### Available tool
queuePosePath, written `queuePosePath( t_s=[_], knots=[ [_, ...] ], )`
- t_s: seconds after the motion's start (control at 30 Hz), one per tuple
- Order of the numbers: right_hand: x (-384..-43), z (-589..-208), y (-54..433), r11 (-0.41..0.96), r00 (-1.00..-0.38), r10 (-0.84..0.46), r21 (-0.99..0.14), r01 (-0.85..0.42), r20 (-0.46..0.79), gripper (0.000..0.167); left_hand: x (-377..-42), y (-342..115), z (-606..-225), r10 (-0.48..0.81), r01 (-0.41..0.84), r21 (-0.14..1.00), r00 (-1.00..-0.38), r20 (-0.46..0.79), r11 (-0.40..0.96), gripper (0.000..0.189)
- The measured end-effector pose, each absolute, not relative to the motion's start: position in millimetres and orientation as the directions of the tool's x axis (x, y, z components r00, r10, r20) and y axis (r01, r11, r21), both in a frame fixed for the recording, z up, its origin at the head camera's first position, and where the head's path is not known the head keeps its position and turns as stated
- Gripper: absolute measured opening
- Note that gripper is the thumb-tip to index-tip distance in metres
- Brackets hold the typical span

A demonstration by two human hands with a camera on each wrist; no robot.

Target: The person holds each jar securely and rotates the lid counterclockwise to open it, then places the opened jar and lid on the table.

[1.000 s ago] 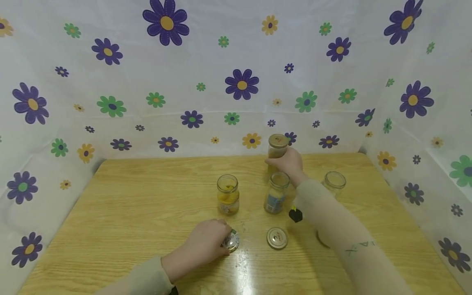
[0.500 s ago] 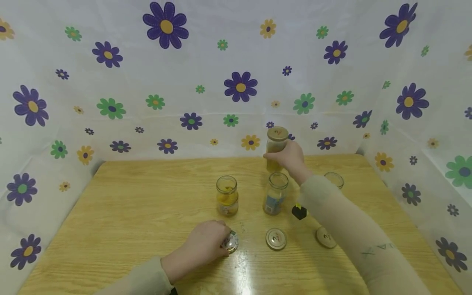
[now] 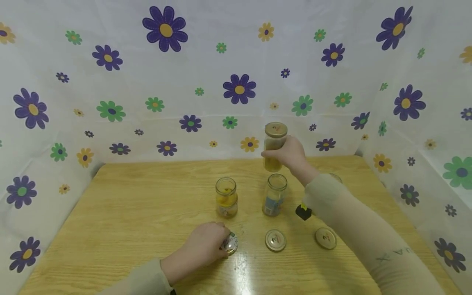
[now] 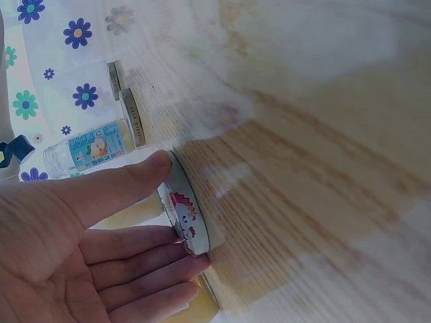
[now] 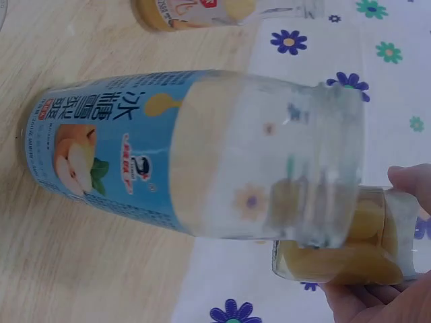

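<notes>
My left hand pinches a metal lid lying on the table; in the left wrist view thumb and fingers are on the edge of this printed lid. With my right hand I grip a lidded glass jar of yellow fruit, raised at the back of the table. The right wrist view shows this jar partly behind an uncapped glass jar with a blue label. Between my hands stand that blue-labelled jar and an open jar with yellow contents.
Two gold lids lie flat on the wooden table, near its front. Another glass jar is mostly hidden behind my right sleeve. A flower-printed cloth encloses the back and sides.
My right hand has raised the lidded jar slightly, and its forearm has shifted right, uncovering the right gold lid. The left hand stays on its lid.
</notes>
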State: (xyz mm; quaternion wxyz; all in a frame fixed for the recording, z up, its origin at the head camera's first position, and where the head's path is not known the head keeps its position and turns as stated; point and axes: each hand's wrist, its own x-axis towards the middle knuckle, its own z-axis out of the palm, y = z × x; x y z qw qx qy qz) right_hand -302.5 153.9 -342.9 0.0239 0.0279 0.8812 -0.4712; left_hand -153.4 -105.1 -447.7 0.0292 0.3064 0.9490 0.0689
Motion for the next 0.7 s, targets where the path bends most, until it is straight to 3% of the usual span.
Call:
queuePosePath(
  t_s=[0.7],
  knots=[
    [-272.6,-307.2,140.7,0.557,-0.992,-0.123,-0.828,-0.06,-0.011,0.067,-151.6,-105.0,-447.2,0.585,0.578,0.139,-0.811,-0.012,0.804,0.037]
  ],
)
